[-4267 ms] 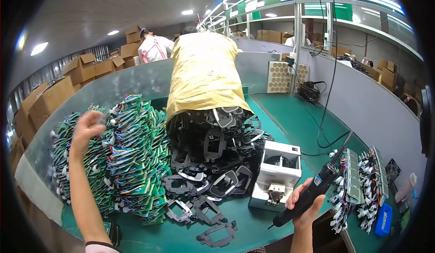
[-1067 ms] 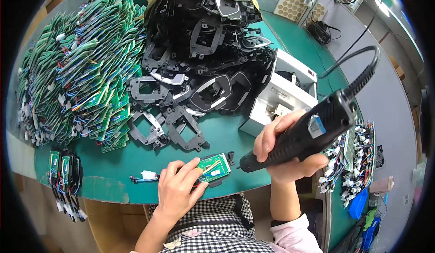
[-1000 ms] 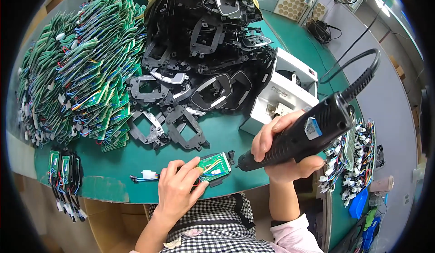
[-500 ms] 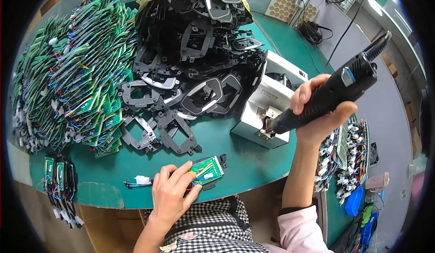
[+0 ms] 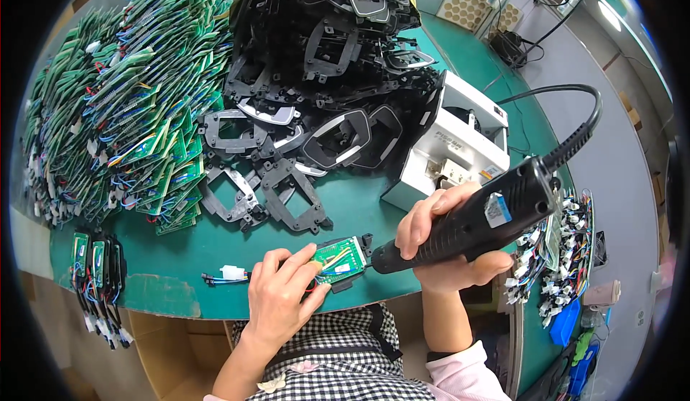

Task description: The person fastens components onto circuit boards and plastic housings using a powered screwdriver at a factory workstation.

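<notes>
My left hand (image 5: 282,297) presses down on a small green circuit board (image 5: 342,259) seated in a black frame at the table's near edge. Thin coloured wires run from the board to a white connector (image 5: 231,273) lying to its left. My right hand (image 5: 444,246) grips a black electric screwdriver (image 5: 474,218), held almost level, its tip at the board's right end. A coiled black cable (image 5: 575,124) rises from the tool's rear.
A heap of black plastic frames (image 5: 316,77) spills from a yellow sack across the green table (image 5: 158,264). Green wired boards (image 5: 122,113) are piled at left. A white box-shaped machine (image 5: 453,146) stands behind my right hand. Finished assemblies (image 5: 557,250) lie at right.
My right hand has brought the screwdriver down from the white machine to the board's right end. My left hand stays on the board.
</notes>
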Motion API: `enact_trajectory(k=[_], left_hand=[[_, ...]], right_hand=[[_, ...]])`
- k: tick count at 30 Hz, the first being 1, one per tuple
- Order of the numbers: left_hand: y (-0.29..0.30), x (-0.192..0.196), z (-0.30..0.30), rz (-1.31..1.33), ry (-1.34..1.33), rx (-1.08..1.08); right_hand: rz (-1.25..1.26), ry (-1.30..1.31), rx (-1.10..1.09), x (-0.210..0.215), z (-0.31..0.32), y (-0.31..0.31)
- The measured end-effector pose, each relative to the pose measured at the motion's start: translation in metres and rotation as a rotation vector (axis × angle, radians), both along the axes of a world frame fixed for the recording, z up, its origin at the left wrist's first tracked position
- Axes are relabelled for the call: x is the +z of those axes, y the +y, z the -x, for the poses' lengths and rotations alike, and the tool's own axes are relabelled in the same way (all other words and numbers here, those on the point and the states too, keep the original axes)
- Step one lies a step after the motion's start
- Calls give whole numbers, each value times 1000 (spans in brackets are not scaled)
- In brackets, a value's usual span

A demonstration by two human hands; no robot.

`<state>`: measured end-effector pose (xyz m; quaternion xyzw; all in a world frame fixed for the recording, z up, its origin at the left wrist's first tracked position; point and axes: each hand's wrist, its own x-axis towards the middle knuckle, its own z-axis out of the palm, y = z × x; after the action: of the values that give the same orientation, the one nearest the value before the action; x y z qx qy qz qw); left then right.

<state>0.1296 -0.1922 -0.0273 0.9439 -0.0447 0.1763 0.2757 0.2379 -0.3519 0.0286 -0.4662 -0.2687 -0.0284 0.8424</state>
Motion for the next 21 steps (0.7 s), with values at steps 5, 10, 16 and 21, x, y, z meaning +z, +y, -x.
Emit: enact_trajectory(k=[5,10,16,21], left_hand=[[0,2,-4,13,-8,-12],[-2,2,-5,4,-28,-8],[1,2,0,-18,-35,-12],[1,18,5,1,50,-107]], right_hand=[[13,-42,162,-7,-2,-1],[50,36,572,-1,-6,2],[69,33,449,6,0,11],[82,-242,18,61,-41,-42]])
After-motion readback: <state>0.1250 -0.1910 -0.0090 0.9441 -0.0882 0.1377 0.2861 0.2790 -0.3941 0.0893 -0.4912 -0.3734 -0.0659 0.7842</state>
